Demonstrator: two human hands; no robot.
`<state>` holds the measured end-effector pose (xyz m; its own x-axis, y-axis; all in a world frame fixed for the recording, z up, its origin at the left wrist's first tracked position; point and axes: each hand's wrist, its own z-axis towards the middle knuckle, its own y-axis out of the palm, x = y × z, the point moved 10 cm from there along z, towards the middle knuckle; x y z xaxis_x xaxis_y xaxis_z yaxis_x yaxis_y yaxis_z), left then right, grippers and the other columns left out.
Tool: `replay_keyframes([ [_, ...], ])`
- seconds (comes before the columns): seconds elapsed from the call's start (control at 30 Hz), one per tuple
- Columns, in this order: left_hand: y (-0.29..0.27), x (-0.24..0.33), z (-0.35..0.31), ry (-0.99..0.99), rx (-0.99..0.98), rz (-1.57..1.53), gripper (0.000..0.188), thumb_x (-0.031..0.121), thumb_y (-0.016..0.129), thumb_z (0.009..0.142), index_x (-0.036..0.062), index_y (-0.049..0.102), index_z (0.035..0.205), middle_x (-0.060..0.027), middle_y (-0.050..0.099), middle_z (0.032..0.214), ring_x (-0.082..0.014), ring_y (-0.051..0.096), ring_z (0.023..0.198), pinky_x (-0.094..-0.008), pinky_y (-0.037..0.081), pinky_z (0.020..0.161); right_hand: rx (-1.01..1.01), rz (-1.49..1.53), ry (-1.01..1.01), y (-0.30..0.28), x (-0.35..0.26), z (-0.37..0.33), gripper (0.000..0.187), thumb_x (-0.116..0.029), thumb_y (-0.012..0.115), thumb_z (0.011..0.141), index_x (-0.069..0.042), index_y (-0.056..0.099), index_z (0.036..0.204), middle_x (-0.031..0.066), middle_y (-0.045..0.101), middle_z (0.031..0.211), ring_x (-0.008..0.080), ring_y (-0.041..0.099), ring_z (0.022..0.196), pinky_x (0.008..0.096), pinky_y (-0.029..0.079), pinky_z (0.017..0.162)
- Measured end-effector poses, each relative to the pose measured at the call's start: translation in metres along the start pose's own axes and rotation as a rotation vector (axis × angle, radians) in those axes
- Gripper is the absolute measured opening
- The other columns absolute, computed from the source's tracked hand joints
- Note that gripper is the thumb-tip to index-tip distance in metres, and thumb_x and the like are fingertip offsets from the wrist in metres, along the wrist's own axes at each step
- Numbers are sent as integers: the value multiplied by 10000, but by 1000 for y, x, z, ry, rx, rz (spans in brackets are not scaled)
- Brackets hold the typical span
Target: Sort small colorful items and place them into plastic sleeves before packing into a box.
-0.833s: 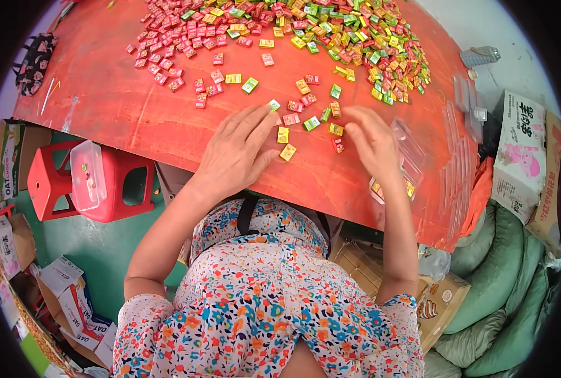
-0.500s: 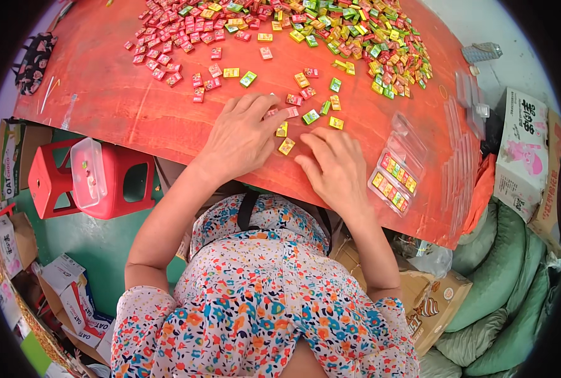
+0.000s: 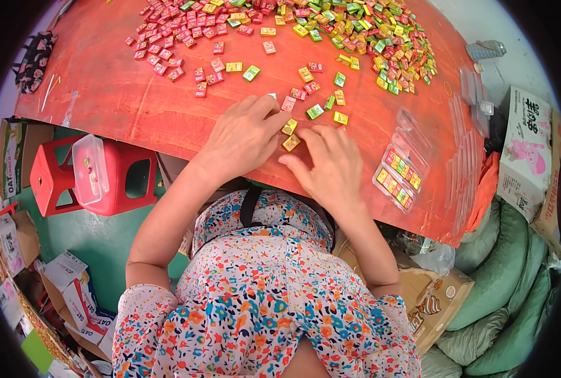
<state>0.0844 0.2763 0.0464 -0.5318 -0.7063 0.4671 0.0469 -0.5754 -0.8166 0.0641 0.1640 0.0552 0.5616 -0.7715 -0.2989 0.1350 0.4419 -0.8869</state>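
Note:
Small yellow boxes lie close together between my hands at the near side of the red table: one yellow box [image 3: 289, 126] beside my left fingers, another yellow box [image 3: 291, 143] by my right fingertips. My left hand [image 3: 244, 135] rests low over the tabletop with its fingers bent and drawn together; what is under them is hidden. A pink box [image 3: 288, 103] lies just beyond its fingers. My right hand [image 3: 332, 165] is open, thumb and fingers apart. To its right sits a clear plastic case [image 3: 391, 194] with rows of small coloured boxes in it.
A large heap of pink boxes [image 3: 195, 25] and a yellow-green heap [image 3: 387, 47] cover the far side of the table [image 3: 123, 94]. Clear plastic cases [image 3: 460, 164] line the right edge. A red stool [image 3: 126, 176] holding a clear tub [image 3: 89, 170] stands at left.
The pink box by my left fingertips has turned and lies farther out. My right hand has shifted slightly left, its thumb closer to the yellow boxes. The whole view has shifted slightly.

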Motion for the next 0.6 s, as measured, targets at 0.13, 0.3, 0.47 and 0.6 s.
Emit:
replay_keyframes([
  [0.13,8,0,6,21,-39,-5,304,109,702,804,50,647,1096,-104,582,1019,-304,594,961,-417,515,819,-30,22,65,10,7,-5,372,-256,786,751,-42,677,1035,72,610,984,264,582,905,422,465,783],
  [0.3,20,7,3,14,-72,-25,296,133,713,812,53,622,1082,-110,575,1022,-310,590,954,-435,514,806,-58,-49,98,-3,28,-10,329,-227,776,768,-58,695,1038,69,618,989,266,589,912,416,461,784],
  [0.47,17,7,-6,-69,-73,-89,342,178,740,815,54,627,1114,-111,579,1036,-313,596,978,-428,519,817,-9,-6,32,-23,52,-6,337,-190,758,795,-59,694,1099,93,636,1103,295,592,997,423,467,847],
  [0.6,5,12,-4,8,17,-110,351,174,747,783,44,629,1087,-108,578,1006,-315,609,971,-417,531,819,-105,56,-2,-28,65,-11,298,-91,731,802,-53,688,1095,84,632,1089,302,601,992,428,480,858],
])
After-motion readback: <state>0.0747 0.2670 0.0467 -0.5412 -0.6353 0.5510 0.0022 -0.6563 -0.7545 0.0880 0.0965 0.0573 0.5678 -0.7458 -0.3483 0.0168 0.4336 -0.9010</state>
